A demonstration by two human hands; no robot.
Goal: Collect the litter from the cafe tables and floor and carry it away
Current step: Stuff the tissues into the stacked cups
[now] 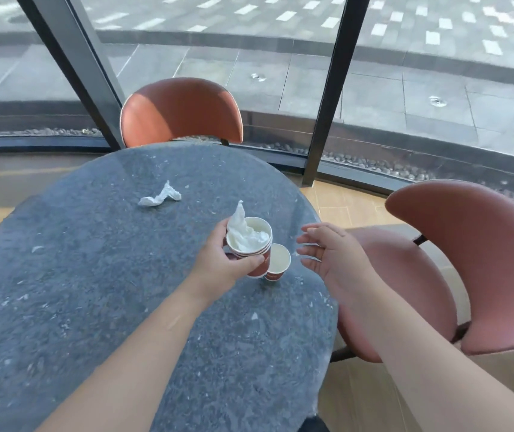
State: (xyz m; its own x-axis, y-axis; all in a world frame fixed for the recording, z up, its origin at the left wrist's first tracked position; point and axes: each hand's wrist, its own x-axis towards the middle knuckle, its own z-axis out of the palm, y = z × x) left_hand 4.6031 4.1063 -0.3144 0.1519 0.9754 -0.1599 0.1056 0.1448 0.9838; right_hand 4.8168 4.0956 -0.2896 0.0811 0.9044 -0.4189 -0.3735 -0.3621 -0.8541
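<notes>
Lying loose toward the far left of the table (62,275), well apart from both hands: a crumpled napkin (159,198). Gripping a stack of cups (251,244) stuffed with tissue (243,232): the left hand (221,263). Standing upright just right of the stack, touching it: a single cup (277,261). Hovering spread and empty just beyond, nearer that cup: the right hand (330,254).
</notes>
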